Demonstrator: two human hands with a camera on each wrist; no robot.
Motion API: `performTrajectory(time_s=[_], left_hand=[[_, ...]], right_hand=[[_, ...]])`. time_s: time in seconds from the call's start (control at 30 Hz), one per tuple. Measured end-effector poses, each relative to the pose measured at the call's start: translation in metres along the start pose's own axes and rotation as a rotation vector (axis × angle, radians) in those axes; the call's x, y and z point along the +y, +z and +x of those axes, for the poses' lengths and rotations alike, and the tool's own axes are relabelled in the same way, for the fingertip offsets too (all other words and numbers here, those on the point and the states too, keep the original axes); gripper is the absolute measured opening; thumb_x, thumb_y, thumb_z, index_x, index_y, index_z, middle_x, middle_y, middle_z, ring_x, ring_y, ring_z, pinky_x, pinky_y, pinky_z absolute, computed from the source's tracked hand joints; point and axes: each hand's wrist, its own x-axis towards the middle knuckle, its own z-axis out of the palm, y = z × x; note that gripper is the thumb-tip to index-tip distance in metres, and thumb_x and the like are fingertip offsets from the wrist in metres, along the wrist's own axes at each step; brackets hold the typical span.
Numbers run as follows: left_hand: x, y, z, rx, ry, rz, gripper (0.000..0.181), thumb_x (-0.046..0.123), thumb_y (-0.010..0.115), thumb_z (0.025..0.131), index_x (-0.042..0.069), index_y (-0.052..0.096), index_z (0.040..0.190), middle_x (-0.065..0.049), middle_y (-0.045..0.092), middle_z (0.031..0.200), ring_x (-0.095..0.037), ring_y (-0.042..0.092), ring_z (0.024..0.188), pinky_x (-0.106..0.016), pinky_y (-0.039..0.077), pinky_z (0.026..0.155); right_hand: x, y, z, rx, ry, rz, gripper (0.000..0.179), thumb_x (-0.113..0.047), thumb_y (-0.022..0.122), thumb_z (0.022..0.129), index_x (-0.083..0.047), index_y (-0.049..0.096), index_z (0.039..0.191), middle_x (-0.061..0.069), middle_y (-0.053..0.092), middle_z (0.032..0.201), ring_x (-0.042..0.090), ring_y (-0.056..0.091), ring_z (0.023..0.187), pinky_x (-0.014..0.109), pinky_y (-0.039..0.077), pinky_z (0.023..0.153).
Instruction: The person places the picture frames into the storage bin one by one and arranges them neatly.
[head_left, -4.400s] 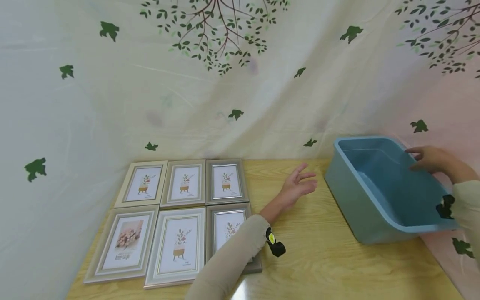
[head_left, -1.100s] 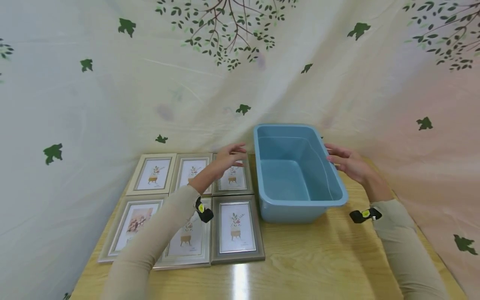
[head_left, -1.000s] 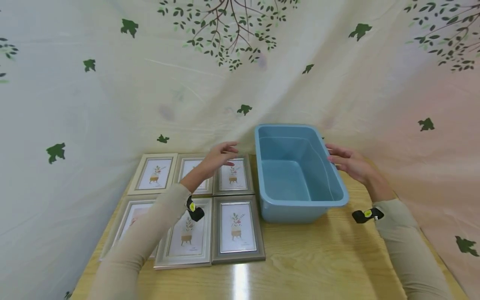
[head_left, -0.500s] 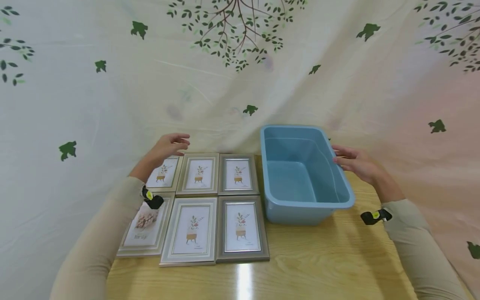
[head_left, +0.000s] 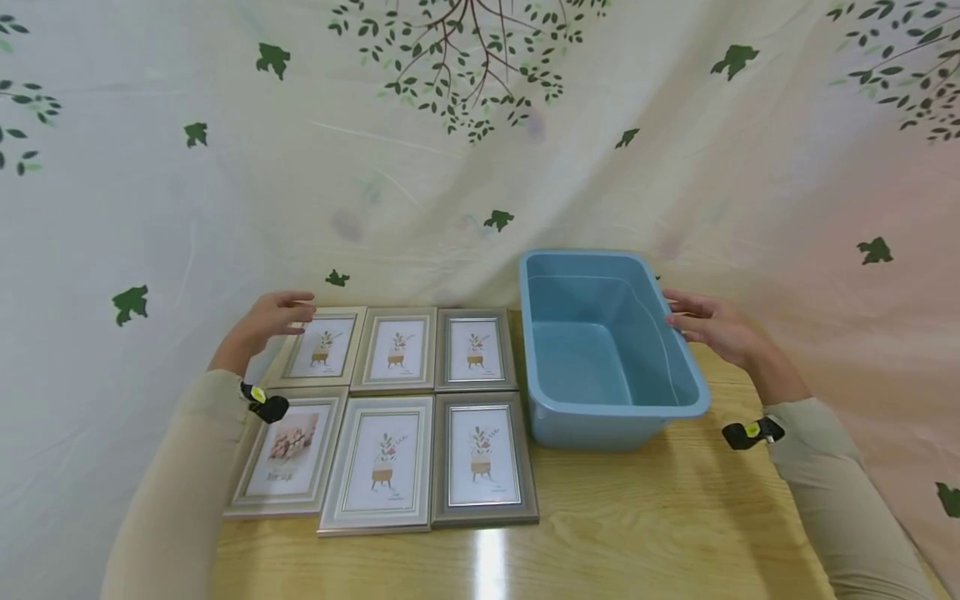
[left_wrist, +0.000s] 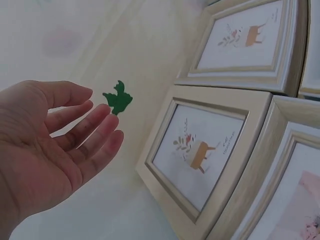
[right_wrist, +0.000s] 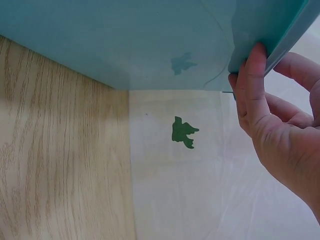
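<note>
A light blue plastic tub [head_left: 615, 408] stands on the table just right of the photo frames. My right hand [head_left: 720, 329] touches its right side, the fingers [right_wrist: 256, 82] lying against the outer wall under the rim. My left hand [head_left: 273, 321] hovers by the back left photo frame [head_left: 281, 371], fingers loosely bent and nothing in them. In the left wrist view a gap shows between the hand and that cream frame. Two rows of photo frames lie face up, among them a white one [head_left: 337, 508] and a dark grey one [head_left: 487, 514] in front.
The wooden table [head_left: 637, 525] meets a cloth backdrop [head_left: 420, 192] with leaf prints behind and at the sides. A frame with a pink picture [head_left: 291, 442] lies front left. The tub's inside shows only its bare floor.
The tub has come from the far right to beside the frames. My left hand has moved left across the back row of frames. My right hand has stayed at the tub this last second.
</note>
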Motion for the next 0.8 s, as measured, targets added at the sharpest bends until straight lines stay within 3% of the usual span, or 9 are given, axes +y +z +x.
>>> performTrajectory(time_s=[0.2,0.4,0.53,0.67,0.8], left_hand=[[-0.028,-0.009,0.003,0.069,-0.025,0.003,0.058,0.019,0.044,0.109,-0.01,0.026,0.156,-0.037,0.037,0.154,-0.043,0.047,0.135,-0.053,0.047,0.111],[-0.051,-0.013,0.004,0.143,-0.045,0.019,0.055,0.014,0.047,0.106,-0.015,0.033,0.15,-0.039,0.041,0.149,-0.015,0.06,0.11,-0.046,0.054,0.104],[-0.064,-0.014,0.003,0.145,-0.068,0.01,0.055,0.015,0.049,0.106,-0.016,0.034,0.149,-0.039,0.04,0.15,-0.001,0.059,0.1,-0.048,0.052,0.105],[-0.075,-0.014,0.003,0.137,-0.064,0.004,0.056,0.014,0.05,0.105,-0.018,0.035,0.147,-0.039,0.038,0.151,0.016,0.05,0.088,-0.038,0.055,0.099],[-0.083,-0.013,0.007,0.131,-0.08,0.0,0.057,0.016,0.05,0.104,-0.018,0.034,0.148,-0.038,0.037,0.152,0.016,0.049,0.086,-0.031,0.054,0.095]], right_hand=[[-0.001,0.001,0.0,0.0,0.0,0.003,0.071,-0.031,0.058,0.105,-0.009,0.023,0.163,0.02,0.039,0.16,-0.008,0.059,0.112,0.017,0.055,0.09],[0.0,0.0,0.001,0.008,0.001,0.01,0.071,-0.03,0.058,0.105,-0.009,0.023,0.163,0.021,0.036,0.161,-0.008,0.059,0.113,0.016,0.054,0.089],[0.0,0.001,0.001,0.012,0.002,0.009,0.07,-0.029,0.058,0.105,-0.009,0.024,0.162,0.021,0.037,0.161,-0.008,0.059,0.112,0.017,0.055,0.089],[0.0,0.002,0.0,0.015,0.002,0.0,0.07,-0.03,0.058,0.105,-0.008,0.025,0.162,0.021,0.038,0.161,-0.008,0.059,0.112,0.018,0.055,0.09],[0.0,0.003,0.0,0.025,0.005,0.004,0.07,-0.03,0.059,0.104,-0.009,0.026,0.162,0.02,0.038,0.161,-0.008,0.059,0.112,0.018,0.055,0.091]])
